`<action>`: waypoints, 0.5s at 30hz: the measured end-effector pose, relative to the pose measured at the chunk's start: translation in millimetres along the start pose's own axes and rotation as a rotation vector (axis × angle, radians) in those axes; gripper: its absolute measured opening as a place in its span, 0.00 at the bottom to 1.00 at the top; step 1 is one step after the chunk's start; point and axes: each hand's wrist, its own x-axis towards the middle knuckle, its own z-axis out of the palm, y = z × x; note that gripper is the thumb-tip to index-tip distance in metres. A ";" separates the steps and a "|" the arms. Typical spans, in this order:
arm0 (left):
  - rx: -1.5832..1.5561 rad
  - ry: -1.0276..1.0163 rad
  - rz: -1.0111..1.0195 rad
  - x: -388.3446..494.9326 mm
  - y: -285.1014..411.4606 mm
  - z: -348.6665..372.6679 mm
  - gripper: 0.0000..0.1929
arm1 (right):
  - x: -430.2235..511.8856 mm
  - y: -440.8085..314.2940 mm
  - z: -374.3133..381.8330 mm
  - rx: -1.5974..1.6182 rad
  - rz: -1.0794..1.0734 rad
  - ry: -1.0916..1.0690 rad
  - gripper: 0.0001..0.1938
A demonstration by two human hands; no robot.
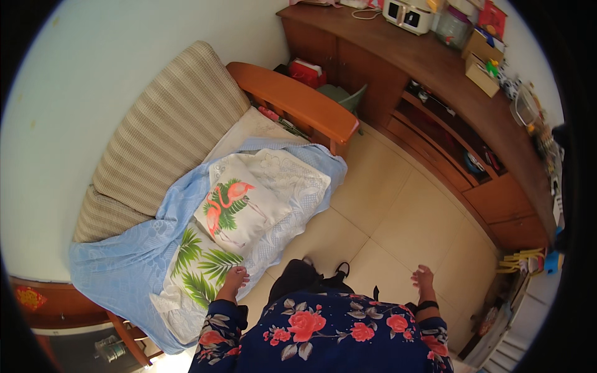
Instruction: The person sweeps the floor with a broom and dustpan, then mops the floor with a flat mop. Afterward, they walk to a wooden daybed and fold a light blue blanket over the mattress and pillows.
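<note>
My left hand [237, 277] hangs in front of the sofa, over the edge of a white cushion with green palm leaves [200, 263]; whether it touches the cushion cannot be told. Its fingers look loosely curled, with nothing visible in them. Out to the right, my right hand [422, 277] is held above the tiled floor with its fingers apart and nothing in it. A flamingo cushion [238, 205] lies partly over the leaf cushion. Both rest on a white lace cover [298, 186] and a blue blanket [126, 252] spread over the sofa seat.
The sofa's wooden armrest [294, 98] and striped back cushions [168, 130] are ahead left. A long wooden cabinet [392, 51] curves along the right, bearing a white appliance [408, 17], a clear jar [452, 29] and cardboard boxes [482, 74]. Yellow-legged stools [520, 260] stand at right.
</note>
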 end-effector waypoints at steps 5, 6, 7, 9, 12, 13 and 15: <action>-0.019 0.025 -0.067 30.3 36.6 6.4 0.14 | 30.4 -121.0 60.0 -0.039 -0.115 -0.081 0.14; -0.053 0.030 -0.083 40.9 40.2 6.8 0.14 | 33.7 -137.5 74.9 -0.087 -0.127 -0.087 0.14; -0.075 0.071 -0.115 52.9 42.7 8.1 0.14 | 32.8 -148.5 87.8 0.002 -0.087 -0.160 0.14; -0.105 0.161 -0.192 70.2 46.6 8.7 0.13 | 33.1 -170.4 117.7 -0.134 -0.070 -0.264 0.16; -0.175 0.156 -0.104 92.1 68.5 9.6 0.14 | 41.4 -211.2 149.6 -0.298 -0.034 -0.283 0.16; -0.177 0.155 -0.077 97.9 78.6 10.9 0.14 | 45.8 -224.0 156.0 -0.332 -0.060 -0.300 0.16; -0.145 0.164 -0.093 113.6 108.5 15.2 0.14 | 64.3 -259.6 167.4 -0.402 -0.129 -0.327 0.16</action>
